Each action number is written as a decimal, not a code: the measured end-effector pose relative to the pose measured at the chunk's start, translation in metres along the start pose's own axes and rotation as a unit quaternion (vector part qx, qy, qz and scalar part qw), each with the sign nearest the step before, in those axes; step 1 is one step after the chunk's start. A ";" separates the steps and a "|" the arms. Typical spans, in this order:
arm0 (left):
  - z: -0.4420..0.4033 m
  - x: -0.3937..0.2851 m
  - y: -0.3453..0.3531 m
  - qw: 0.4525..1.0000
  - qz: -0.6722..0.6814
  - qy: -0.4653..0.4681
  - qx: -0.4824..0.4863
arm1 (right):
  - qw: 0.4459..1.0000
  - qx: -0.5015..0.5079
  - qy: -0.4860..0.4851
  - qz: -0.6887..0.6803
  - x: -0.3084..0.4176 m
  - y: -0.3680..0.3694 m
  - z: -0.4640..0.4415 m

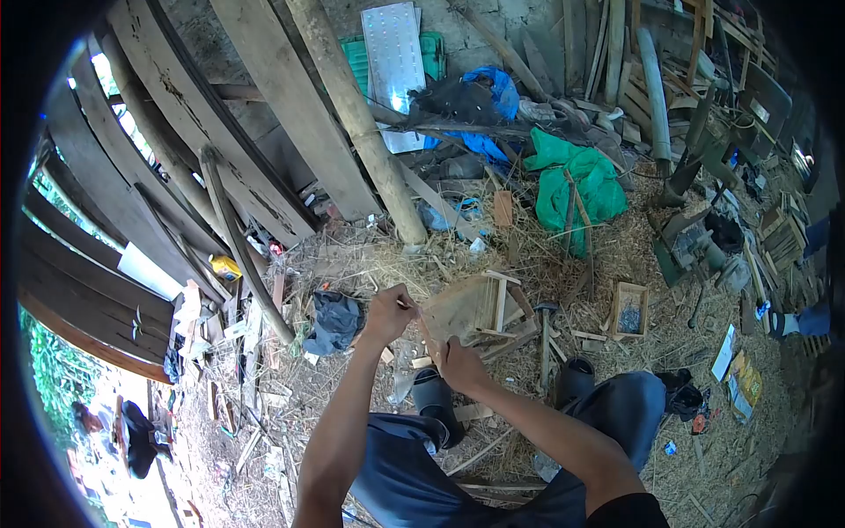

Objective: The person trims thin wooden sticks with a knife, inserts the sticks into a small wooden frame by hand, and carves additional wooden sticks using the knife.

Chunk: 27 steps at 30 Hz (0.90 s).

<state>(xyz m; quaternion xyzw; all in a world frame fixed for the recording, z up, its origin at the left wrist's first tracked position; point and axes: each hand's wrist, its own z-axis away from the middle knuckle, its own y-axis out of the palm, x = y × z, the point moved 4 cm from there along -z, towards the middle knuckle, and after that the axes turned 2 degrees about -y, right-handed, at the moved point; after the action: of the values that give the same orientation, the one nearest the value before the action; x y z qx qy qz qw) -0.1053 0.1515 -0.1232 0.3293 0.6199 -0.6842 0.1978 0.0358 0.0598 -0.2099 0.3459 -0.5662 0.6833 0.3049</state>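
Note:
My left hand (391, 315) is closed at the left end of a wooden board (453, 308), its fingers pinched round something I cannot make out. My right hand (459, 364) is closed near the board's lower left edge, below and right of my left hand; what it grips is hidden. A small wooden frame (498, 304) of light strips stands on the right part of the board. Just right of the board a hammer (546, 310) rests head up, its handle pointing toward my feet.
A wooden box of nails (629, 312) sits at the right. Black plastic (334, 323) lies left of my hands, and a green sack (581, 189) lies beyond. A bamboo pole (356, 119) and planks (290, 97) lean at the upper left. Another person (132, 436) is at the far lower left.

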 end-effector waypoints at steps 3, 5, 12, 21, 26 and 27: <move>-0.004 0.005 0.003 1.000 0.016 0.008 -0.022 | 0.999 -0.045 0.004 -0.028 0.005 -0.007 -0.005; -0.007 0.008 0.008 0.998 0.056 -0.035 -0.022 | 0.997 -0.063 -0.005 -0.051 0.007 -0.011 -0.008; -0.012 0.007 0.008 0.998 0.016 -0.021 -0.062 | 1.000 -0.002 0.007 -0.024 -0.011 -0.002 -0.006; -0.017 0.020 0.013 0.994 -0.005 -0.021 -0.106 | 0.994 -0.020 0.030 -0.105 -0.008 -0.005 -0.010; -0.016 0.010 -0.003 0.989 0.093 -0.024 -0.109 | 0.990 -0.098 -0.008 -0.102 -0.002 -0.022 -0.013; -0.015 0.007 -0.007 0.987 0.129 -0.017 -0.097 | 0.988 -0.118 0.014 -0.103 -0.001 -0.029 -0.014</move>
<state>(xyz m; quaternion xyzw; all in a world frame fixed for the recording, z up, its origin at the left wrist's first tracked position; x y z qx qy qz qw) -0.1118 0.1681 -0.1237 0.3743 0.6320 -0.5952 0.3259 0.0583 0.0789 -0.1957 0.3543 -0.5996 0.5815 0.4205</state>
